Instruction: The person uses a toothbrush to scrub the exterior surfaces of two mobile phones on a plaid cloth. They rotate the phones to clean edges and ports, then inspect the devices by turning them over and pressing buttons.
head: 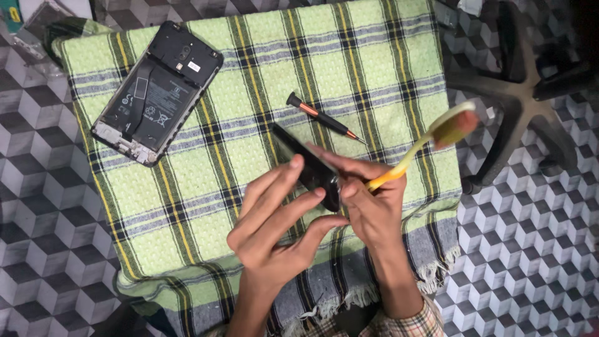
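**Brush on a dark part, opened phone set aside**

Far left on the cloth (262,75) we note the phone (157,92), back cover off, battery and boards facing up. It lies flat and well apart from the hands, likely parked there so its insides stay exposed and undisturbed.

Moving right, a screwdriver (324,118) with a black grip and orange collar lies at a slant near the middle of the cloth, tip pointing right, just beyond the hands and within easy reach.

Below it, our left hand (281,224) is clasped around a dark part (306,162), fingers along one long side and thumb on the near edge. The part is raised off the cloth and tilted, which seems to turn its face toward the brush. We cannot tell what the part is.

Our right hand (368,200) pinches the yellow handle of a toothbrush (430,140) low down, next to the part. The head sticks out up and to the right, blurred.

Far right, a black chair base (524,93) stands on the cube-patterned floor (37,206).
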